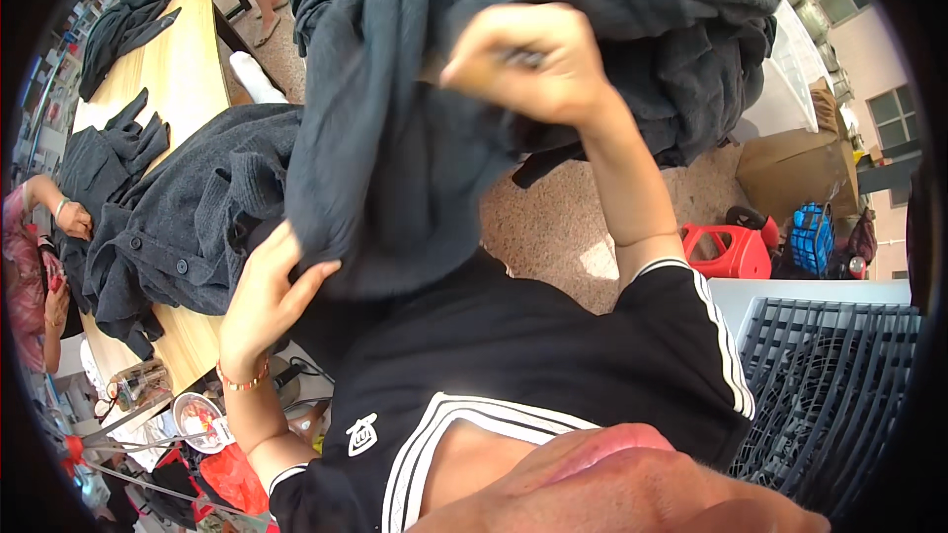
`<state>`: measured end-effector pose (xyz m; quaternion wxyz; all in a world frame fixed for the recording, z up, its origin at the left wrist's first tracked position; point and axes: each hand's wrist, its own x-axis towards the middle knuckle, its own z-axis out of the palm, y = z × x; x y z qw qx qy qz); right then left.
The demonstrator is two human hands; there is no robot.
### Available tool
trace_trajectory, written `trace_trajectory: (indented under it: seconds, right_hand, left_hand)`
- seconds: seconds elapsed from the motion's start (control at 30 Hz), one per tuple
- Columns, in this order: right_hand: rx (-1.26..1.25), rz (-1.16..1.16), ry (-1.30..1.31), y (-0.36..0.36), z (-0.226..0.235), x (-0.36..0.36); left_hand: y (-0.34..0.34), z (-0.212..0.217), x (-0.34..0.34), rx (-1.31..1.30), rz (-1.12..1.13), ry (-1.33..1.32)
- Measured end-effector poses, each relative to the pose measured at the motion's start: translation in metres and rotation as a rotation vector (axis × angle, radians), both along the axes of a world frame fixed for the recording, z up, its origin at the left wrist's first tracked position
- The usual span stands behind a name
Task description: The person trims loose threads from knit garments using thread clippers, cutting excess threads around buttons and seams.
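A dark grey knit garment hangs in front of my body, blurred in its lower part. My left hand pinches its lower left edge between thumb and fingers. Higher up and to the right, my right hand is closed in front of the cloth. In its fist is a small tool with a dark part showing; motion blur hides its exact kind. Behind this hand rises a large heap of similar dark grey garments.
On the left, a wooden table bears a buttoned grey cardigan and other dark garments. A co-worker's hand touches cloth there. To the right are a red plastic stool, a cardboard box and a black slatted rack.
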<state>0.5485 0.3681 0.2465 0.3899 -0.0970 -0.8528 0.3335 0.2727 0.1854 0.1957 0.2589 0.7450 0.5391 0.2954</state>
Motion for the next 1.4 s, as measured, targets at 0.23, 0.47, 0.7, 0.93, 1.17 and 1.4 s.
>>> trace_trajectory:
  seconds: [0.23, 0.47, 0.7, 0.93, 1.17, 1.4]
  right_hand:
    - [-0.146, 0.461, -0.283, -0.042, -0.046, -0.068]
    - [-0.267, 0.544, -0.253, -0.043, -0.071, -0.073]
    - [-0.343, 0.558, -0.158, -0.049, -0.055, -0.044]
    - [-0.64, 0.027, 0.579, -0.012, -0.047, -0.004]
    - [-0.897, -0.081, 0.818, 0.027, -0.066, 0.004]
    - [-1.115, 0.495, 0.82, 0.044, -0.094, 0.032]
  left_hand:
    - [0.055, 0.007, -0.006, 0.002, -0.045, -0.147]
    - [0.1, 0.01, -0.007, -0.06, -0.017, -0.192]
    - [0.175, -0.02, 0.003, 0.145, 0.205, -0.108]
    - [0.134, -0.002, 0.056, 0.406, 0.052, -0.125]
    - [0.067, -0.004, 0.112, 0.615, -0.157, -0.19]
    - [0.036, -0.022, 0.158, 0.445, -0.542, -0.392]
